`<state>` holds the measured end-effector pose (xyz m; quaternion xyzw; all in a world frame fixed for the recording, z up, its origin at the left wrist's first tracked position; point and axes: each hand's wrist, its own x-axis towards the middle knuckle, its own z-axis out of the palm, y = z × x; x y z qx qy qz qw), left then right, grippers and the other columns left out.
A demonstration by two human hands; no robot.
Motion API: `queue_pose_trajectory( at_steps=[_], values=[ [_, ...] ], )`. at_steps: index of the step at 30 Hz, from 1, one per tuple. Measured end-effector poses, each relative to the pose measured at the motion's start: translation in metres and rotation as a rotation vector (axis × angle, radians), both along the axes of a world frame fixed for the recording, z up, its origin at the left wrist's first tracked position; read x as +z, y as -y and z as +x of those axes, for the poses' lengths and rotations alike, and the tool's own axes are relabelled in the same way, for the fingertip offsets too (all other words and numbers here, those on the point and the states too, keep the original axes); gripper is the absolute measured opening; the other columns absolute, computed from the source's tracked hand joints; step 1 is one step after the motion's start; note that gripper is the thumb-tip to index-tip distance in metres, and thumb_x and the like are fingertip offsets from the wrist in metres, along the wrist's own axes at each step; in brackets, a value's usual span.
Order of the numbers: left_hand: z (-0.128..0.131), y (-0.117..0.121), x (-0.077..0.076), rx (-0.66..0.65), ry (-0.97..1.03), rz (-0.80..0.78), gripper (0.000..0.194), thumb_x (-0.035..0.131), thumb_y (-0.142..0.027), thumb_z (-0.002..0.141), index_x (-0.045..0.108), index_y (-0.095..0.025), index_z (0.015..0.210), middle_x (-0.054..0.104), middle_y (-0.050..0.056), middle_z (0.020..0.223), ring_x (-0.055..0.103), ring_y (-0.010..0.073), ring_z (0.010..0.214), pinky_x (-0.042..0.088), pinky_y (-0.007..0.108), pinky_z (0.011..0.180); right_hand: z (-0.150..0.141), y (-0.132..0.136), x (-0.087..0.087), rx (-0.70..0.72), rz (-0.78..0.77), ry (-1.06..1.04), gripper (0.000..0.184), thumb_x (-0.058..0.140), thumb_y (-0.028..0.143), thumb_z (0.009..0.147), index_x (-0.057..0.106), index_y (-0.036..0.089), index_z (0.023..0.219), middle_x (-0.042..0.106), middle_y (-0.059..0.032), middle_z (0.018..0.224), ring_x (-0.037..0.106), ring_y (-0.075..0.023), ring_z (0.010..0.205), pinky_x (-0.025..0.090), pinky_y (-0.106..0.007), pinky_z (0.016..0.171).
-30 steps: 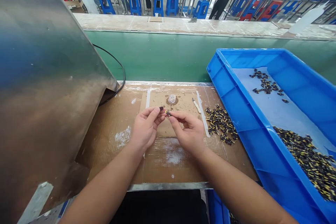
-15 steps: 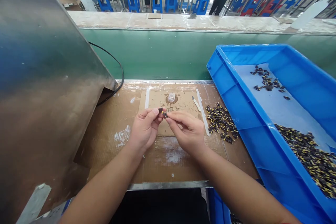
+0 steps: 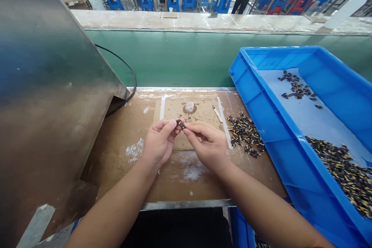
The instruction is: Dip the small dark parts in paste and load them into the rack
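Between my two hands, above the cardboard mat, is a small black-and-yellow part [image 3: 180, 124]. My left hand [image 3: 159, 139] pinches its dark end between thumb and forefinger. From the other side, my right hand [image 3: 207, 141] closes thumb and fingertips on the part's right end; fingers partly hide it. Just beyond my fingers a small clear cup [image 3: 190, 106] stands on a dark wet stain. A small knife [image 3: 217, 113] with a pale handle lies to its right. A pile of similar black-and-yellow parts [image 3: 245, 133] is right of my right hand.
A large blue crate [image 3: 270, 124] on the right holds more such parts on a white sheet. On the left stands a big metal housing [image 3: 58, 85] with a black cable [image 3: 133, 73]. A green panel [image 3: 180, 58] borders the back; people sit beyond it.
Both hands stay nearly in place. The gap between the two dark pieces at my fingertips has narrowed, and they now look joined. The view has shifted slightly.
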<state>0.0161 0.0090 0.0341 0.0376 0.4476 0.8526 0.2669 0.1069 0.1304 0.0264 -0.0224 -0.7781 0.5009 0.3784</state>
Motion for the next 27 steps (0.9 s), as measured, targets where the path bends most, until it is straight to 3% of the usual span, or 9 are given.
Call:
queue_pose_trajectory(
  at_steps=[8,13,17,19,23,27],
  values=[
    [0.000,0.003,-0.006,0.059,-0.202,-0.115,0.023,0.094,-0.036,0.071,0.082,-0.017,0.077,0.081,0.012,0.093,0.069,0.0140,0.075,0.058,0.026,0.077,0.000,-0.003,0.002,-0.003,0.072,-0.004,0.018,0.072,0.017,0.096,0.080,0.028,0.108,0.082,-0.0026,0.106,0.078,-0.0192,0.098,0.068,-0.038,0.089],
    [0.003,0.007,-0.014,0.084,-0.379,-0.223,0.018,0.088,-0.038,0.081,0.085,-0.021,0.089,0.081,0.012,0.105,0.075,0.0221,0.091,0.061,0.034,0.086,0.001,-0.004,0.001,-0.007,0.064,-0.002,0.018,0.072,0.017,0.096,0.081,0.028,0.108,0.083,-0.0025,0.105,0.079,-0.0198,0.100,0.068,-0.039,0.091],
    [0.006,0.010,-0.012,0.061,-0.556,-0.302,0.016,0.078,-0.036,0.091,0.085,-0.023,0.086,0.080,0.012,0.115,0.073,0.0288,0.117,0.056,0.041,0.109,0.000,-0.007,0.000,-0.038,0.053,-0.033,0.019,0.073,0.016,0.095,0.081,0.027,0.108,0.082,-0.0033,0.107,0.078,-0.0196,0.100,0.068,-0.038,0.092],
    [0.006,0.011,-0.010,0.034,-0.615,-0.315,0.014,0.076,-0.033,0.093,0.086,-0.023,0.090,0.077,0.012,0.124,0.069,0.0305,0.126,0.055,0.042,0.112,-0.001,-0.009,0.001,-0.064,0.088,-0.056,0.019,0.074,0.015,0.095,0.080,0.027,0.108,0.082,-0.0027,0.107,0.079,-0.0188,0.099,0.068,-0.037,0.091],
    [0.002,0.011,-0.009,0.036,-0.734,-0.337,0.023,0.078,-0.028,0.089,0.084,-0.028,0.111,0.070,0.011,0.141,0.070,0.0291,0.123,0.060,0.041,0.104,-0.003,-0.015,0.004,-0.119,0.198,-0.091,0.018,0.073,0.018,0.096,0.080,0.029,0.108,0.082,-0.0023,0.106,0.079,-0.0182,0.096,0.068,-0.036,0.089],
    [-0.005,0.012,-0.011,0.088,-0.860,-0.395,0.023,0.082,-0.025,0.083,0.085,-0.028,0.106,0.070,0.012,0.139,0.073,0.0265,0.113,0.054,0.043,0.111,-0.004,-0.017,-0.001,-0.141,0.237,-0.091,0.017,0.070,0.020,0.097,0.078,0.029,0.109,0.082,-0.0030,0.107,0.079,-0.0183,0.097,0.068,-0.035,0.090]
  ],
)
